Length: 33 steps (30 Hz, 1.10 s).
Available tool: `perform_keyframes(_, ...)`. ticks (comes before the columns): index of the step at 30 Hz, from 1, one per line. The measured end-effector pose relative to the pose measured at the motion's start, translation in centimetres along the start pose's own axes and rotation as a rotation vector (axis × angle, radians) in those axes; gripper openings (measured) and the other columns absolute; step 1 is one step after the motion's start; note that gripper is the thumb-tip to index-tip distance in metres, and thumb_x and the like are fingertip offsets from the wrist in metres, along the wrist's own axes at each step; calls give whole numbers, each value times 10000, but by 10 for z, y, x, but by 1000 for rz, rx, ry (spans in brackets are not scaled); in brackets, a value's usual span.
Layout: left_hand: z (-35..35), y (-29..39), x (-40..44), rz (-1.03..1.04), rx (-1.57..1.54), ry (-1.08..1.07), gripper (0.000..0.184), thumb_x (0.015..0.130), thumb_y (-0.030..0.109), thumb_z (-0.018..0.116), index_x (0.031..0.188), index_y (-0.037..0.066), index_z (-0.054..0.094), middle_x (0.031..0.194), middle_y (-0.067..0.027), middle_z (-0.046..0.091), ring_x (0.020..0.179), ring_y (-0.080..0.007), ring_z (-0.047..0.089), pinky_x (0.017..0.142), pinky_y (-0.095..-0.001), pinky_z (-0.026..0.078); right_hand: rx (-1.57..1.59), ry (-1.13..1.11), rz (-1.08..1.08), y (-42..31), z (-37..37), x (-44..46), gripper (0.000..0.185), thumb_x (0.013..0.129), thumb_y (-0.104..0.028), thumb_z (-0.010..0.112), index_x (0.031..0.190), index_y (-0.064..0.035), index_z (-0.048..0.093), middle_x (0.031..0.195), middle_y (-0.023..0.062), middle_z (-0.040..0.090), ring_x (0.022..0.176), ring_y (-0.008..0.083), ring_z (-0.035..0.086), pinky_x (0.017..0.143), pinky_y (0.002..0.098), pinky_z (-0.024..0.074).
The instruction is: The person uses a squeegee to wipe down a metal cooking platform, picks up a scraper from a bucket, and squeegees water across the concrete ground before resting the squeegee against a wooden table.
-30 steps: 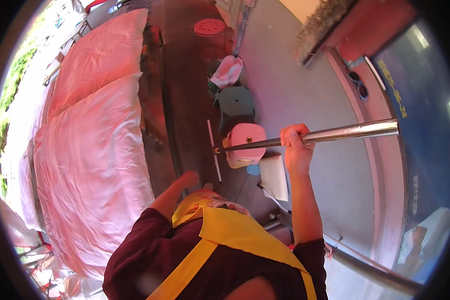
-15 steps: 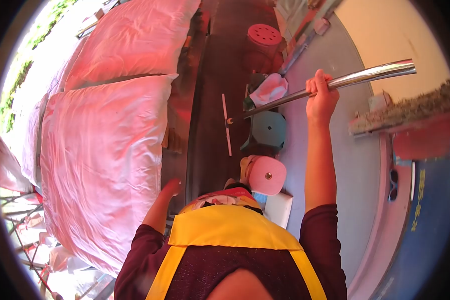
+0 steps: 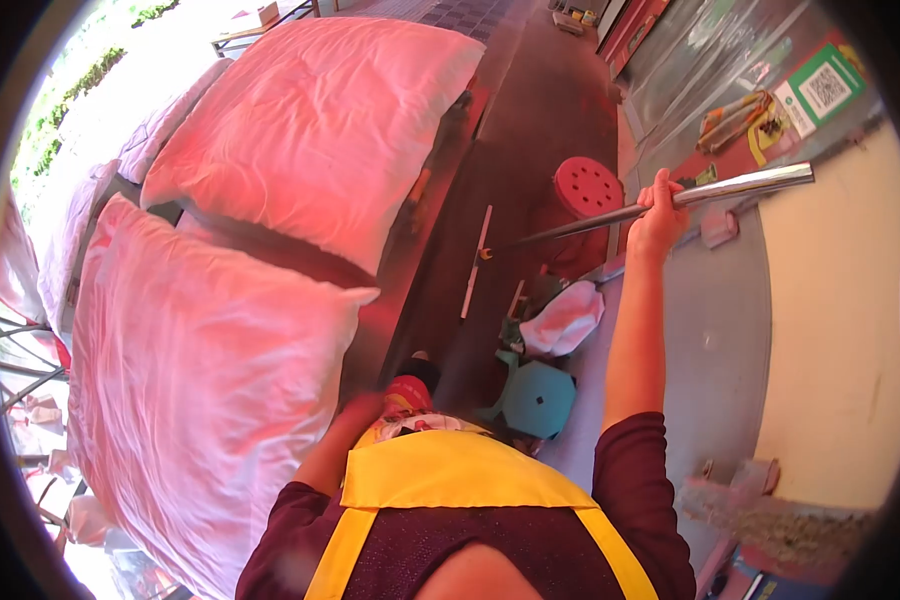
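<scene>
My right hand (image 3: 658,215) is wrapped around a shiny metal pole (image 3: 750,183), its thumb up along the shaft. The pole slants down to a thin white crossbar (image 3: 477,262) at its lower end, over the dark floor, like a long-handled floor squeegee. Low beside my body, near the corner of a pink cushion-like cover (image 3: 220,400), is my left hand (image 3: 365,408). It is blurred and its fingers do not show clearly. A yellow apron (image 3: 460,470) covers my front.
A second pink cover (image 3: 320,130) lies further along on the left. On the right stand a red stool with holes (image 3: 587,187), a blue stool (image 3: 538,400) and a white cloth bundle (image 3: 562,318). A green QR-code sign (image 3: 825,90) is at the upper right.
The view has moved forward along the passage and turned, so the red and blue stools sit lower. The pink stool has left view. My right hand still holds the pole; my left is nearer my body.
</scene>
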State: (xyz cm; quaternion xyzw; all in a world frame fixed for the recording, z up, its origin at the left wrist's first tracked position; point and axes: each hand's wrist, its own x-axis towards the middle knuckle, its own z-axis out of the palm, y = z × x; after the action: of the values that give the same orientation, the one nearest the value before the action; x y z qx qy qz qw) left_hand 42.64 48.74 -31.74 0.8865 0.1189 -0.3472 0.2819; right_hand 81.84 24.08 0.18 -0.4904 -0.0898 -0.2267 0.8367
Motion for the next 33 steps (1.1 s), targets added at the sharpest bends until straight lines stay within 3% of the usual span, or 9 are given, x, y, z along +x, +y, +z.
perform_keyframes(2,-58,20,49,26,38,-51,270,789,232,472,933,43,602,992,-212,563,890,-348,564,756,-416,455,-12,21,-12,34,19,52,249,777,-60,618,629,-70,420,516,-26,365,453,73,327,445,222,286)
perform_keyframes(3,-53,9,96,92,14,137,235,765,198,512,922,39,583,962,-205,571,883,-358,558,751,-418,456,1,22,-42,48,34,90,254,771,-57,624,630,-71,413,514,-25,365,447,75,327,438,224,286)
perform_keyframes(6,-152,70,137,231,21,174,219,743,176,543,913,39,551,928,-186,576,884,-352,556,745,-422,457,-2,82,-74,87,43,182,276,753,-51,642,634,-75,394,510,-20,364,429,84,327,419,231,288)
perform_keyframes(11,-239,116,264,388,174,32,265,736,215,561,930,36,534,925,-178,582,892,-335,561,751,-421,462,61,118,-138,133,41,331,304,752,-73,652,608,-87,384,499,-26,335,446,85,325,431,235,289)
perform_keyframes(21,-423,183,525,236,173,12,211,725,171,531,879,38,586,889,-178,603,862,-336,578,727,-423,473,-104,177,-172,260,49,615,371,800,-191,611,533,-103,369,515,-8,321,510,120,335,511,259,305)
perform_keyframes(25,-525,241,568,156,-87,270,202,711,160,537,853,26,588,849,-190,604,805,-346,587,692,-429,470,-148,92,-118,329,74,713,334,810,-151,587,546,-95,391,519,-13,337,516,112,360,518,255,316)
perform_keyframes(28,-562,249,640,104,-84,229,191,707,158,545,827,21,602,825,-191,607,790,-346,592,693,-429,472,-238,63,-68,393,73,776,323,812,-152,583,555,-91,397,526,-7,364,527,117,379,546,256,327)
perform_keyframes(29,-585,263,658,106,7,92,189,704,158,550,817,22,616,823,-190,609,796,-341,595,700,-425,471,-291,23,-57,422,59,795,311,810,-151,583,563,-87,404,535,-4,381,532,116,390,555,253,333)
perform_keyframes(33,-662,300,781,295,145,5,188,708,161,550,803,16,621,807,-195,611,790,-338,598,706,-424,475,-581,41,58,541,-22,848,206,789,-171,597,640,-69,496,582,6,463,570,111,433,582,252,356)
